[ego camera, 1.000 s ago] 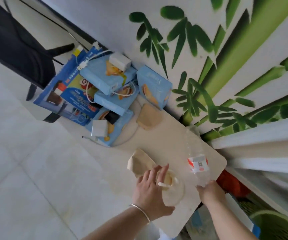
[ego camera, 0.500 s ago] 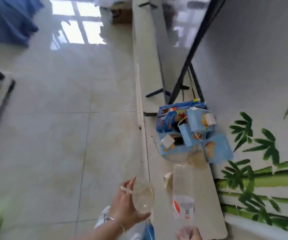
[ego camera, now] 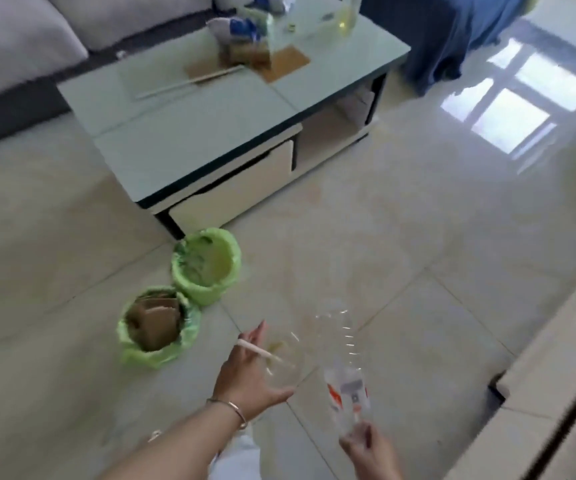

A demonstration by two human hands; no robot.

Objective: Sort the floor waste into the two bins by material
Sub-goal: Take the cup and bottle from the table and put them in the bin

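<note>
Two pieces of clear plastic are in my hands, low in the view. My right hand (ego camera: pixel 369 448) is closed around the neck end of a crumpled clear bottle (ego camera: pixel 343 358), which points up and away from me; its red and white label (ego camera: pixel 347 393) sits just above my fingers. My left hand (ego camera: pixel 245 372), with a thin bracelet (ego camera: pixel 234 408) on the wrist, is curled under a clear plastic cup (ego camera: pixel 283 362), thumb along its near side, and a pale straw (ego camera: pixel 259 351) lies across my fingers and over the cup's mouth. Both things hang above the tiled floor (ego camera: pixel 418 237), the cup just beside the bottle.

Left of my left hand, two small bins lined with green bags stand on the floor, touching each other. The nearer bin (ego camera: pixel 155 327) holds brown cardboard pieces (ego camera: pixel 153 320). The farther bin (ego camera: pixel 207 265) looks nearly empty, though blur hides its bottom.

Just beyond the farther bin stands a low coffee table with a pale glass tabletop (ego camera: pixel 210 123) and a cream drawer front (ego camera: pixel 234 188). On it lie a flat piece of brown card (ego camera: pixel 286 64), a long pale stick (ego camera: pixel 189 83) and some blurred packaging I cannot make out. Behind the table is a grey sofa (ego camera: pixel 20 39), and at far right a blue cloth (ego camera: pixel 453 32) hangs to the floor.
</note>
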